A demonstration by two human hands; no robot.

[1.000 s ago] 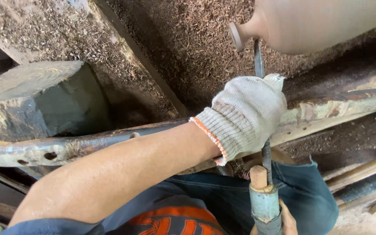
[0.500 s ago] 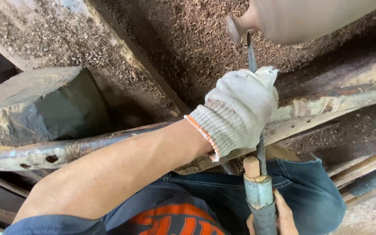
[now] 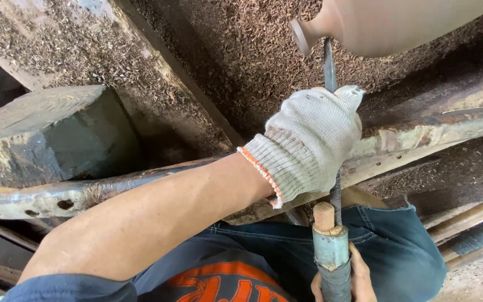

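- My left hand (image 3: 314,142) wears a white knit glove with an orange edge at the wrist.
- Its grip is curled tight around the thin dark blade of a long metal tool (image 3: 329,66).
- The gloved hand rests on a long rusty bar (image 3: 420,134) that runs across in front of me.
- The tip of the tool pokes out above my glove and touches the round wooden piece (image 3: 387,25) at the top.
- That wooden piece is smooth and pale brown, with a narrow neck and a small flat knob on its left end.
- My right hand (image 3: 359,279) is bare and sits low, near my lap.
- Its grip is pressed around the tool's handle (image 3: 331,254), which is grey with a stub of wood at the top.
- I can see only a few of those fingers, because the handle hides the rest.
- The tool runs straight up from my lap, through my glove, to the wooden piece.
- Brown wood shavings (image 3: 241,61) lie thick all over the ground behind the bar.
- A big grey wooden block (image 3: 51,134) sits to the left, well apart from my hands.
- My blue jeans (image 3: 409,263) and a bit of my orange and dark shirt (image 3: 219,282) show at the bottom.
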